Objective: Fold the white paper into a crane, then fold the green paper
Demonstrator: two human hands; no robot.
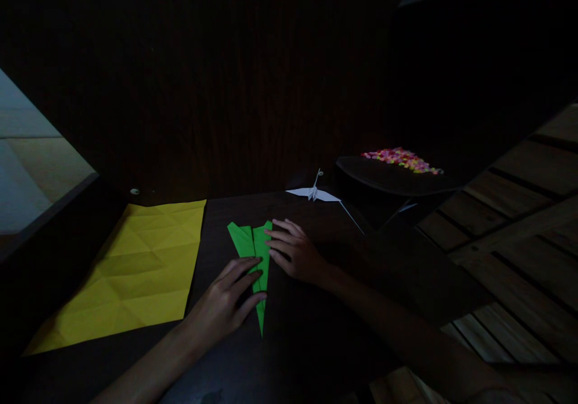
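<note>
we see both hands flat and spread on the narrow folded green paper (255,253) lying on the dark worktop (311,332): left hand (226,301) presses its lower part, right hand (293,250) its upper edge. a creased yellow paper sheet (135,271) lies just beside.

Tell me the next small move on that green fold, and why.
Probably run the right hand down the green paper toward its narrow tip, creasing it. Both hands already press the piece flat on the dark table, the left hand pinning its lower half, and the point below looks unpressed.
</note>
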